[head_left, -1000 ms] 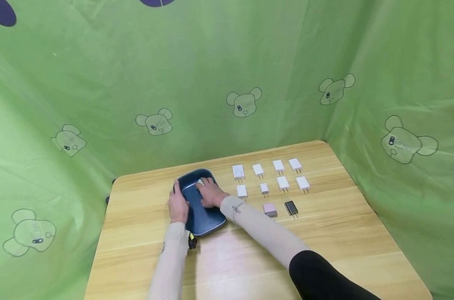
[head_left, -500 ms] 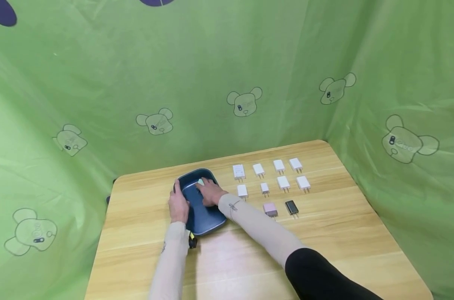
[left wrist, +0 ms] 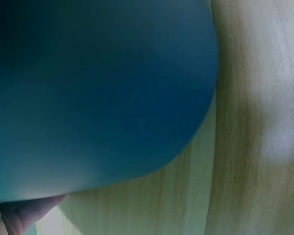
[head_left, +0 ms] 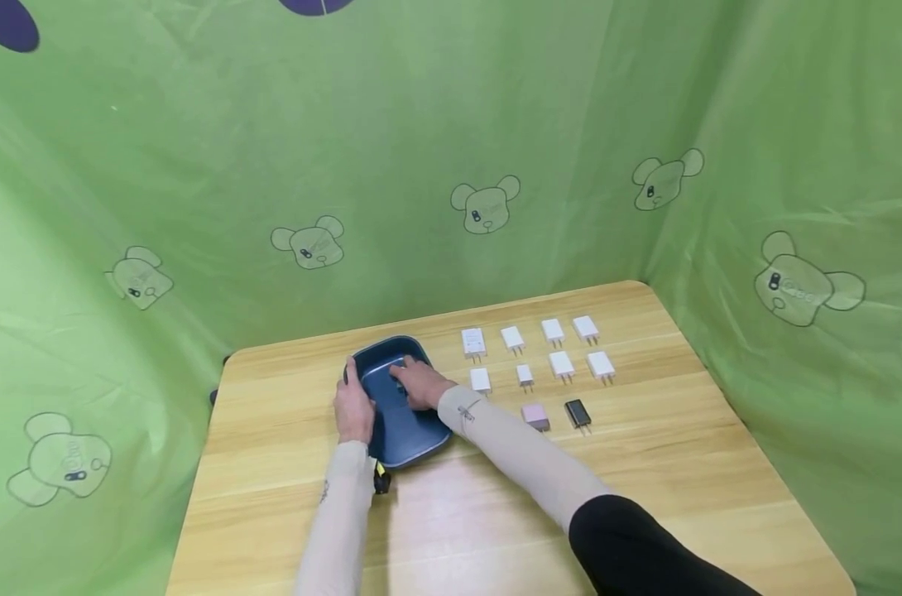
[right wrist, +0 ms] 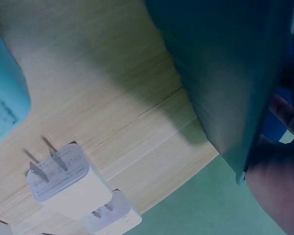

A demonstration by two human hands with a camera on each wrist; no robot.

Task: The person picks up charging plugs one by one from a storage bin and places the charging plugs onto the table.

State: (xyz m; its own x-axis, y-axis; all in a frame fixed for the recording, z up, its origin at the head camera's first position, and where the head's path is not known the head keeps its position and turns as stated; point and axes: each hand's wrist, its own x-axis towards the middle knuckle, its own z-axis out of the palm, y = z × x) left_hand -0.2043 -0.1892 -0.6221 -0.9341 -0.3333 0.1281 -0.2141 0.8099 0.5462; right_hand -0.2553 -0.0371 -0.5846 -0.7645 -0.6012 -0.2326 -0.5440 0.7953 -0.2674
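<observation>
A dark blue rectangular tray (head_left: 402, 439) lies at the left of the wooden table. My left hand (head_left: 354, 410) grips its left rim; in the left wrist view the tray's blue outer wall (left wrist: 112, 107) fills most of the picture, with part of the hand (left wrist: 27, 213) at the lower left. My right hand (head_left: 419, 385) reaches over the right wall into the tray, fingers bent down toward its floor. A small dark spot shows under these fingers, and I cannot tell what they hold. In the right wrist view the tray wall hides most of the right hand (right wrist: 279, 191).
To the tray's right, several white plug chargers (head_left: 561, 364) lie in two rows. In front of them are a pink charger (head_left: 535, 416) and a black charger (head_left: 578, 413). A green curtain with bear prints (head_left: 391, 281) hangs behind the table (head_left: 645, 463).
A pale green bit at my right fingertips, seen half a second ago, no longer shows. The right fingers have shifted slightly inside the tray. My left hand and the tray have stayed put.
</observation>
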